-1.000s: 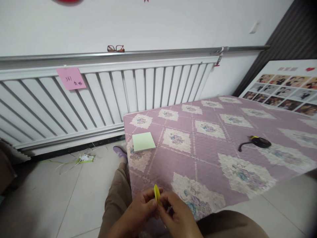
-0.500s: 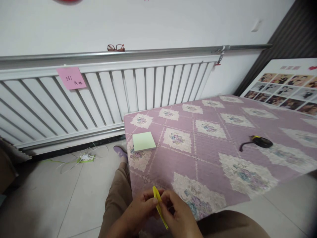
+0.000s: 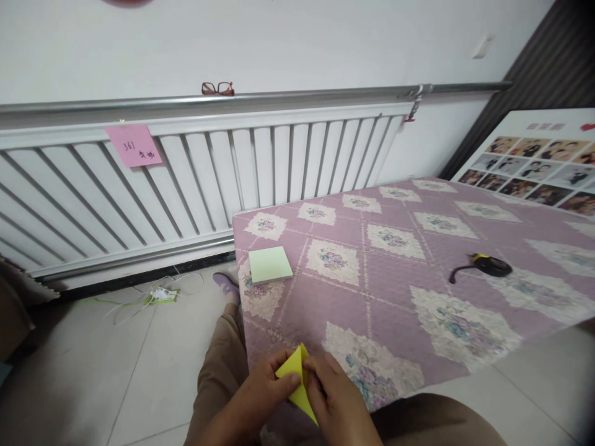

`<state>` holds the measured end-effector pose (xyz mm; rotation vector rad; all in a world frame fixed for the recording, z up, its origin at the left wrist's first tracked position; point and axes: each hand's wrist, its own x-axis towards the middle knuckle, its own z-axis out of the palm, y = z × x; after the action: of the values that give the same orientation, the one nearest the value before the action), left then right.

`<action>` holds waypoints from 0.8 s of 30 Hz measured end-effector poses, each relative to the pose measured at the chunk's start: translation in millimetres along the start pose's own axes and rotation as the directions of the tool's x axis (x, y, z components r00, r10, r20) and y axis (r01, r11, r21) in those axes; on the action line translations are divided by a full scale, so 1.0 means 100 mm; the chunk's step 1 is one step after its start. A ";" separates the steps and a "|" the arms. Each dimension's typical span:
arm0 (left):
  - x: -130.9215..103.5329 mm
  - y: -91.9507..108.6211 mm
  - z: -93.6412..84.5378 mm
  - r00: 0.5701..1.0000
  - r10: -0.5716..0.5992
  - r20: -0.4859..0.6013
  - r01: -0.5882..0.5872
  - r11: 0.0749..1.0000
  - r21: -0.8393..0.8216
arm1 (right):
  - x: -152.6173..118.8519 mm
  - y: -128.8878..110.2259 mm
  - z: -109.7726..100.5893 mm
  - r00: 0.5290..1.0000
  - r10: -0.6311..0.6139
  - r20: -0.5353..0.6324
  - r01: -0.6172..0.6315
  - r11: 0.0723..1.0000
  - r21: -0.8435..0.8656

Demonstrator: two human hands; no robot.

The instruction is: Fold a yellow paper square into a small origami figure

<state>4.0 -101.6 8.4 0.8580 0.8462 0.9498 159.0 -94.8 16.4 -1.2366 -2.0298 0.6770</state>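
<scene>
A folded piece of yellow paper (image 3: 294, 369) is held between my two hands, low in the view above the table's near edge. My left hand (image 3: 267, 387) pinches its left side, the thumb lying on the paper's face. On the other side, my right hand (image 3: 332, 390) has its fingers closed at the paper's right edge. The paper stands tilted, with a pointed top and a fold partly spread. Some of my fingers are hidden behind it. A pad of pale green sticky notes (image 3: 270, 264) lies beyond my hands on the tablecloth.
The table (image 3: 344, 297) has a pink floral cloth. A black and yellow tape measure (image 3: 493, 265) lies to the right. Behind are a white radiator (image 3: 279, 161) with a pink note (image 3: 134, 146), and glasses (image 3: 217, 89) on a pipe. A power strip (image 3: 163, 297) sits on the floor.
The yellow paper has turned from nearly edge-on to showing a broad face, and its fold has spread at the top. Both hands have shifted slightly with it.
</scene>
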 end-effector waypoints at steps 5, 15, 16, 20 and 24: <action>0.02 -0.07 -0.02 0.995 -0.071 -0.076 0.069 0.997 -0.035 | 0.02 -0.01 -0.12 0.991 0.099 0.088 -0.111 0.983 0.149; -0.03 -0.03 0.04 0.994 -0.024 -0.102 0.020 0.999 -0.045 | -0.02 0.10 0.01 0.926 0.329 0.184 -0.376 0.767 0.520; -0.04 -0.02 0.04 0.994 -0.021 -0.108 0.015 0.998 -0.056 | -0.02 0.12 0.02 0.913 0.344 0.218 -0.405 0.712 0.573; -0.05 0.01 0.03 0.991 0.039 -0.131 -0.033 0.999 0.041 | -0.03 0.17 0.03 0.895 0.366 0.254 -0.438 0.619 0.652; -0.04 0.01 0.00 0.974 0.178 -0.139 -0.137 0.956 0.259 | -0.02 0.20 0.04 0.913 0.372 0.165 -0.390 0.684 0.617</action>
<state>2.5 -105.0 10.3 1.0878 1.0641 1.0791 168.2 -88.7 -1.3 -1.2145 -1.3424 1.4558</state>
